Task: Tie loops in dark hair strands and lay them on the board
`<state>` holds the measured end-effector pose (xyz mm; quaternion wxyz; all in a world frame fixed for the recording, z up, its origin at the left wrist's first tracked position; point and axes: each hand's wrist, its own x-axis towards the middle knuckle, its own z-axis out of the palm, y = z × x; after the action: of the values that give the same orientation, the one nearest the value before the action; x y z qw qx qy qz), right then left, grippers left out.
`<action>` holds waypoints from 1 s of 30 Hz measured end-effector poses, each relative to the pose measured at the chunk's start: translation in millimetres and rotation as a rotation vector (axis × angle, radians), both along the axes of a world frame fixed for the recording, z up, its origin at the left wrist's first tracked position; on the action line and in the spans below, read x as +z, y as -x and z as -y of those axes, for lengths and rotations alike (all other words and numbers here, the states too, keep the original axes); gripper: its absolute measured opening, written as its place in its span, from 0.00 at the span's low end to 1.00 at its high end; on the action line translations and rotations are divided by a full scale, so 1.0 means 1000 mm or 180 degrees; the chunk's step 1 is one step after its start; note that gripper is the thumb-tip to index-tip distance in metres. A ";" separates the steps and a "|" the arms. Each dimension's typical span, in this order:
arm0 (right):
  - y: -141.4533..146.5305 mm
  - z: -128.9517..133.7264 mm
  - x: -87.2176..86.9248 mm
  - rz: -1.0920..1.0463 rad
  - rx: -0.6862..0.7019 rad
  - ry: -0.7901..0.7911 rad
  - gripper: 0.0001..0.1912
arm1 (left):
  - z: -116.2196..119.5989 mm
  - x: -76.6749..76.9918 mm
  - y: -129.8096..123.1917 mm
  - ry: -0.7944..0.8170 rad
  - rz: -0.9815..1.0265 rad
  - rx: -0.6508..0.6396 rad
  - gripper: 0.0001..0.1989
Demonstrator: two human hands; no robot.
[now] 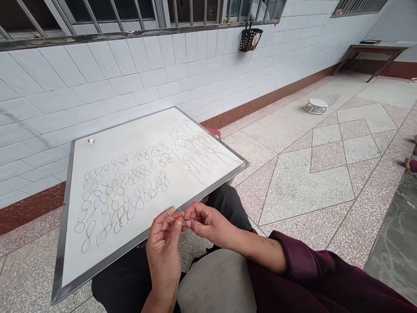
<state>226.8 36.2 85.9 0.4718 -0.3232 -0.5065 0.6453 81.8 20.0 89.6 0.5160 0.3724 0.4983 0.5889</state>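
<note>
My left hand (165,250) pinches a thin looped wire (169,214) over the near edge of a white board (137,130). Close against it, my right hand (206,222) has its thumb and fingertips closed on the same wire, where the ends meet between both hands. Several wires bent into figure-eight shapes (136,203) lie in rows on the board. Toward the board's right corner, several wires with a loop and long straight tails (208,152) are spread out.
A small red and white object (91,141) sits at the board's far left. Behind is a tiled wall (146,65) with a hanging black basket (250,40). A low white stool (316,106) stands on the floor, and a table (378,48) is at the far right.
</note>
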 end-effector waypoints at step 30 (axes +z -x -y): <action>0.000 0.004 -0.007 0.0645 -0.0338 -0.0207 0.14 | 0.000 0.000 0.005 0.0103 -0.0039 -0.0181 0.21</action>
<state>226.7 31.7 78.7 0.4619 -0.3977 -0.5544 0.5667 76.6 19.5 89.4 0.5354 0.3817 0.5001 0.5636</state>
